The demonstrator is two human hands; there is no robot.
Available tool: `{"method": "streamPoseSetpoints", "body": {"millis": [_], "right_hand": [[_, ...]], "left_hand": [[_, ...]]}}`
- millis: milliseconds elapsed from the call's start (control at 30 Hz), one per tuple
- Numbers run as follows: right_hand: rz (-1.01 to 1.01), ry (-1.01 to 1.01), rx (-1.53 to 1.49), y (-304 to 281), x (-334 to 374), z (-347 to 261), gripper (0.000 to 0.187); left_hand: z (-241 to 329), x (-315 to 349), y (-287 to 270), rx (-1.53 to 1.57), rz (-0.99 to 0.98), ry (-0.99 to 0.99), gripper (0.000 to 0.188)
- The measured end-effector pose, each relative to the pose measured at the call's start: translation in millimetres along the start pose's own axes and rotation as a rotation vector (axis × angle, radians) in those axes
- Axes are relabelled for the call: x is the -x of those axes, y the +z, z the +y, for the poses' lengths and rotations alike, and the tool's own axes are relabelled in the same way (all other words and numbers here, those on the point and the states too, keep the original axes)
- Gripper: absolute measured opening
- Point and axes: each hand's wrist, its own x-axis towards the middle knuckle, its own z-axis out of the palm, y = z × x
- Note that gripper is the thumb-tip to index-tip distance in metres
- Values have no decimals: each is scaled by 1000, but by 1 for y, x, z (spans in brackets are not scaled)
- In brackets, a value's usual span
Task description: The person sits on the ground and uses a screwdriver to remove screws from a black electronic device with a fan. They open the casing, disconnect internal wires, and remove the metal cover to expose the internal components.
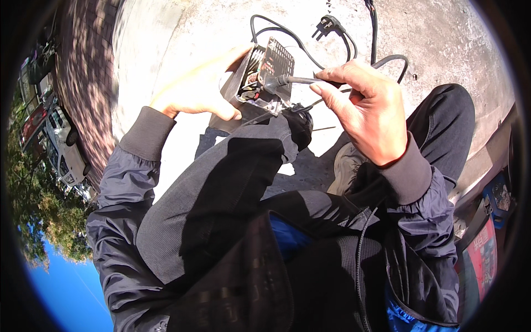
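Note:
My left hand [194, 91] is wrapped around an opened metal-cased electrical unit [237, 94], thumb on the near side, fingers behind it. Circuit parts show inside the case, and a slotted, perforated panel [279, 60] stands at its right side. Between the thumb and fingers of my right hand [368, 102] is a slim dark rod [303, 81]. Its flared grey end reaches the unit's open side; whether this is a brush or a cable end I cannot tell. A thin lead runs from below the unit toward my right hand.
A black power cord with a plug [330, 25] lies on the sunlit concrete [437, 33] beyond the unit. More cable [399, 57] curves behind my right hand. My bent knees and a shoe [345, 166] are close below. A red printed package [481, 254] stands at the lower right.

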Motion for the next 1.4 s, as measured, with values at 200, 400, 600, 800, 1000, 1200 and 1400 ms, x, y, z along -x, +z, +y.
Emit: {"method": "streamPoseSetpoints", "body": {"millis": [200, 400, 600, 800, 1000, 1200, 1400], "right_hand": [[-37, -22, -36, 10, -4, -3, 17], [-82, 1, -41, 11, -7, -9, 17], [-112, 34, -77, 10, -3, -12, 18], [-147, 61, -98, 3, 6, -13, 18], [-109, 57, -123, 3, 11, -6, 17], [-85, 76, -74, -1, 12, -5, 15], [0, -1, -11, -4, 2, -5, 15]], "left_hand": [[-10, 11, 3, 68, -9, 50, 130], [-13, 16, 0, 92, -9, 39, 128], [-6, 17, 1, 163, -47, 26, 127], [-1, 18, 6, 68, -23, 48, 125], [10, 20, 10, -225, 53, 43, 121], [16, 17, 6, -344, 20, 79, 118], [16, 11, 8, -317, 4, 98, 119]]}}
